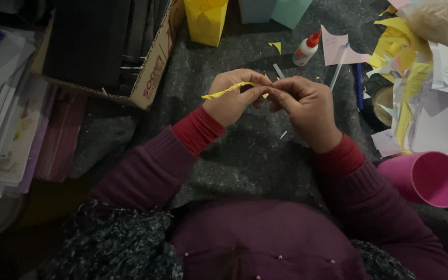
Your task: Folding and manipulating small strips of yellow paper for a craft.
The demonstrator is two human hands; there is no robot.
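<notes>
Both my hands meet over a grey felt mat (245, 150). My left hand (233, 98) pinches a crinkled yellow paper strip (224, 92) whose free end sticks out to the left. My right hand (307, 111) grips the strip's other end, fingertips touching those of the left hand. Dark red sleeves cover both forearms.
A glue bottle with a red cap (306, 49) lies beyond my hands, near pink paper (338, 49) and a blue pen (358, 83). Paper scraps (421, 78) pile up at right above a pink cup (429, 179). A cardboard box (146, 67) and stacked papers (6, 114) sit left; paper bags (206, 21) stand behind.
</notes>
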